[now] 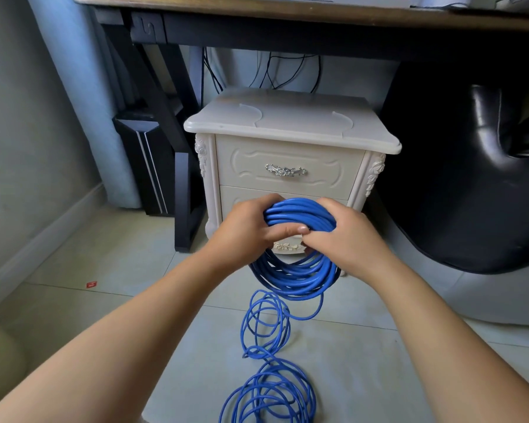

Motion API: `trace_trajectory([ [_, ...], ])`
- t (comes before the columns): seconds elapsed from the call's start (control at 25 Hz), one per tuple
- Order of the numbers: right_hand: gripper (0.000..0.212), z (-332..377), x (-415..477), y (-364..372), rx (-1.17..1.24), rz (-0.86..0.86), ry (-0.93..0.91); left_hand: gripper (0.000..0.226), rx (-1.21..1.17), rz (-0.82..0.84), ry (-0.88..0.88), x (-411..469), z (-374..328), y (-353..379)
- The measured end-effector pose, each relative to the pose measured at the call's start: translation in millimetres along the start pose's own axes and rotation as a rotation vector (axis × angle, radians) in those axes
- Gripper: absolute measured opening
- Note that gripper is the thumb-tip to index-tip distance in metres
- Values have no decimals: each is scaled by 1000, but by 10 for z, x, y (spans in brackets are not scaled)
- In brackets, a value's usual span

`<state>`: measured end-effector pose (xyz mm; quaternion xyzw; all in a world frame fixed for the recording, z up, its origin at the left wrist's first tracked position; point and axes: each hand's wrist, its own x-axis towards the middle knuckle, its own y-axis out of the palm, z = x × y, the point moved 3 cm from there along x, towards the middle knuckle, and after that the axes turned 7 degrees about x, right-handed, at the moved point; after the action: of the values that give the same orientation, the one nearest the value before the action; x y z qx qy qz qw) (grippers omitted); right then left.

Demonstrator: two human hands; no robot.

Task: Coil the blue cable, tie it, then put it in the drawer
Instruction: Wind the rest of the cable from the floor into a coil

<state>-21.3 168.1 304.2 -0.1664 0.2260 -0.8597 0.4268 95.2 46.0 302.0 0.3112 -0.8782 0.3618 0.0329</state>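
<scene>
A thick coil of blue cable (300, 277) hangs in front of a cream bedside cabinet (290, 123). My left hand (248, 228) grips the coil's upper left, thumb laid across the strands. My right hand (345, 236) grips its upper right, fingers curled round the bundle. A loose tail of the same cable runs down from the coil to tangled loops on the floor (269, 392). The cabinet's top drawer (287, 170) is closed and has a silver handle. The lower drawer is mostly hidden behind my hands and the coil.
A dark desk (287, 16) stands over the cabinet, with its black legs and a dark computer case (147, 160) at the left. A black leather seat (471, 178) fills the right. Pale floor tiles (119, 270) lie left of my arms, with a small red scrap.
</scene>
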Motion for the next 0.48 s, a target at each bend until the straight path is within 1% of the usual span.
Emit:
trace_trajectory([
  [0.12,40,-72,25,-22,287,115,85,21,-58,-68,-37,19,2,-9],
  [0.2,36,-89,0,-6,378,199,140,19,-99,-130,-91,33,28,-28],
  [0.24,40,-99,-11,12,427,223,168,17,-132,-181,-119,41,47,-46],
  [0.32,57,-134,-12,35,545,234,202,12,-244,-289,-180,52,78,-83],
  [0.4,63,-134,-2,43,605,218,186,11,-369,-366,-230,60,114,-90],
  [0.48,63,-120,6,94,576,223,181,14,-457,-419,-264,56,126,-58],
])
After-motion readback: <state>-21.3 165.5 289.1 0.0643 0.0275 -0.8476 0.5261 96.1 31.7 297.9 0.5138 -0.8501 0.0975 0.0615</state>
